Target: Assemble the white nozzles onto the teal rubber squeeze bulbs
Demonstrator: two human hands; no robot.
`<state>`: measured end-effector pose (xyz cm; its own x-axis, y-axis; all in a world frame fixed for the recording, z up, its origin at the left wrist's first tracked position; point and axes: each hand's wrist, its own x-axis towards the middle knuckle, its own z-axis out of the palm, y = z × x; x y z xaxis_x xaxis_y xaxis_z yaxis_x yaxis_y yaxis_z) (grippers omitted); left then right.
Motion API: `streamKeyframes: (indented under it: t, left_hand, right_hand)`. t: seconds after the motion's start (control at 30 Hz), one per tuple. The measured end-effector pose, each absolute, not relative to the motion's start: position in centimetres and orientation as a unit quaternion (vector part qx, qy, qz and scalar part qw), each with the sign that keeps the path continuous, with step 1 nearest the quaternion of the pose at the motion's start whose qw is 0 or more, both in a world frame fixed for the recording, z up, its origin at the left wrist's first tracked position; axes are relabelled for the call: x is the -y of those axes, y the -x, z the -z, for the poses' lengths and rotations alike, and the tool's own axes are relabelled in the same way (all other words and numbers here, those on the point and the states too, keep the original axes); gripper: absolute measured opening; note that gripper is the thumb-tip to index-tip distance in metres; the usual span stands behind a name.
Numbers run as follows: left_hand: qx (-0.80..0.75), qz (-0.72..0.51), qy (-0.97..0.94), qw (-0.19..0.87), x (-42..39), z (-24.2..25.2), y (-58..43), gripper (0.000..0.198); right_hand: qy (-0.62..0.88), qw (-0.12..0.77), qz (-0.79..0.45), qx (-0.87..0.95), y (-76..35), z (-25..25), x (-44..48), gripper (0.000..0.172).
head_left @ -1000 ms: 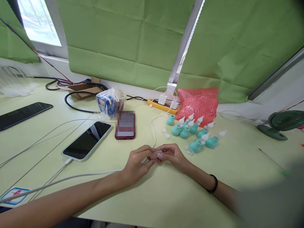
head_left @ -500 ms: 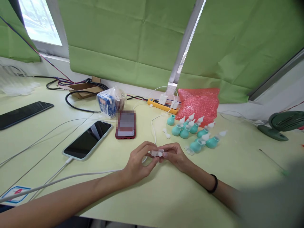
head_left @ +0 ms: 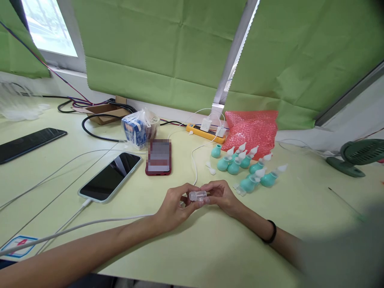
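Observation:
My left hand (head_left: 175,208) and my right hand (head_left: 221,197) meet low over the pale green table (head_left: 228,248), both pinching a small clear plastic piece (head_left: 197,196) between their fingertips. Its open round end faces left. Just beyond my right hand stands a cluster of several teal bulbs with white tips (head_left: 247,170). A loose white tip (head_left: 210,168) lies on the table behind my hands. My right wrist wears a black band (head_left: 271,233).
A phone with a dark screen (head_left: 110,176) lies at the left on a white cable, a red phone (head_left: 159,157) behind it. A red bubble-wrap bag (head_left: 252,130), a yellow power strip (head_left: 205,134), a wrapped blue carton (head_left: 138,128) and a green fan (head_left: 354,157) stand farther back.
The clear piece has turned between my fingertips, and its open round end now shows on the left. Both hands stay in the same spot.

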<state>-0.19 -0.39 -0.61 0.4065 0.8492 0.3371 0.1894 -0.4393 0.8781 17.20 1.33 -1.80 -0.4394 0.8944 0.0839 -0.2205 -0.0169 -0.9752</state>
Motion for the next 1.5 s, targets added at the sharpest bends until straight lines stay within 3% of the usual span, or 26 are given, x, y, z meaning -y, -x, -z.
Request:
streamKeyframes:
  t: [0.37, 0.5, 0.57, 0.77, 0.93, 1.07, 1.23, 1.33, 1.5]
  left_hand:
    - [-0.353, -0.424, -0.756, 0.352, 0.4, 0.6, 0.3, 0.027]
    - [-0.351, -0.420, -0.761, 0.349, 0.4, 0.4, 0.2, 0.022]
    - [-0.352, -0.422, -0.759, 0.349, 0.5, 0.3, 0.2, 0.018]
    - [-0.349, -0.428, -0.771, 0.317, 0.5, 0.8, 0.0, 0.011]
    - [-0.356, -0.413, -0.784, 0.298, 0.4, 1.1, 0.1, 0.017]
    - [-0.361, -0.406, -0.789, 0.286, 0.4, 1.1, 0.1, 0.018]
    - [-0.360, -0.412, -0.788, 0.282, 0.3, 1.5, 0.0, 0.013]
    - [-0.361, -0.414, -0.786, 0.284, 0.1, 1.5, -0.1, 0.009]
    - [-0.356, -0.415, -0.776, 0.315, 0.1, 1.3, -0.1, 0.029]
  right_hand:
    - [0.298, 0.436, -0.659, 0.536, -16.8, 1.7, -0.9, 0.014]
    - [0.313, 0.433, -0.602, 0.593, -16.8, 1.5, -0.6, 0.014]
    - [0.347, 0.437, -0.502, 0.661, -16.7, 0.9, -0.4, 0.014]
    - [0.353, 0.496, -0.031, 0.793, -17.4, -3.7, 0.7, 0.004]
    - [0.414, 0.461, 0.147, 0.771, -21.0, -9.1, 0.8, 0.006]
    - [0.581, 0.328, 0.138, 0.732, -25.5, -11.2, 0.7, 0.006]
    - [0.712, 0.111, 0.108, 0.685, -29.6, -9.0, 0.5, 0.016]
    - [0.717, 0.078, 0.073, 0.689, -30.1, -6.6, 0.1, 0.022]
    - [0.689, 0.108, 0.002, 0.717, -30.2, -4.2, -0.8, 0.019]
